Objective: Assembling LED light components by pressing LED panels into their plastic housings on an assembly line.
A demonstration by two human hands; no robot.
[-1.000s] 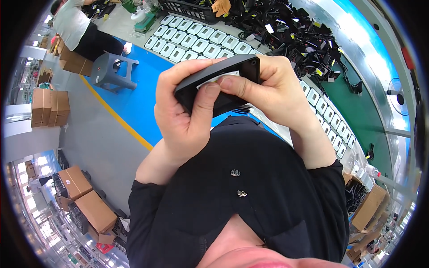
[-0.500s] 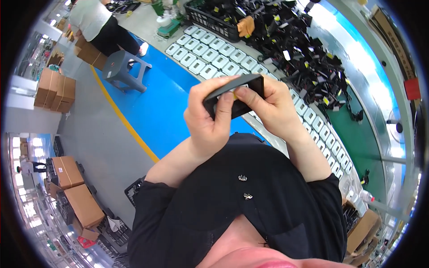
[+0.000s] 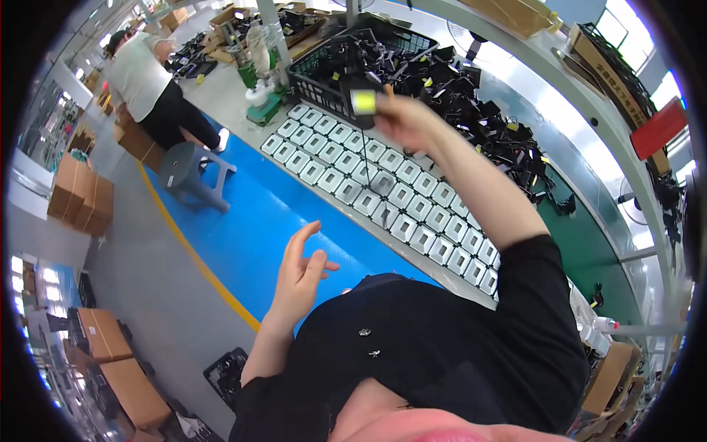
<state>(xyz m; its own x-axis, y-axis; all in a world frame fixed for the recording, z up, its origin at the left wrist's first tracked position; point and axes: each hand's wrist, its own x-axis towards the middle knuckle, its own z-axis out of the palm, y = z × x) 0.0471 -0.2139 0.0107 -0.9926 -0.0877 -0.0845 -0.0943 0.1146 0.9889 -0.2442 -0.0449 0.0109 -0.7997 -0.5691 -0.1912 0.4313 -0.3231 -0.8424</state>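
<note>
My right hand (image 3: 409, 121) reaches out over the far part of the bench, closed on a black part (image 3: 361, 121) that bears a white-and-yellow label (image 3: 363, 102). Motion smears both the hand and the part, so its exact kind is unclear. A thin dark cord dangles from it over rows of white rectangular frame-like pieces (image 3: 366, 200) with pale centres. Above the blue floor, close to my body, my left hand (image 3: 298, 276) is open and empty, fingers apart. Just beyond my right hand are a black plastic crate (image 3: 317, 87) and a heap of black corded parts (image 3: 479, 110).
A green-and-white device (image 3: 264, 107) stands at the bench's left end. Behind it, a person in a white top (image 3: 140, 77) bends near a grey stool (image 3: 193, 169). Cardboard boxes (image 3: 132, 390) line the left side. A metal shelf frame (image 3: 574, 110) spans the right.
Both hands held a black rectangular housing near my chest. They have parted: the right has swung forward toward the crate with a black part, the left has let go and dropped back.
</note>
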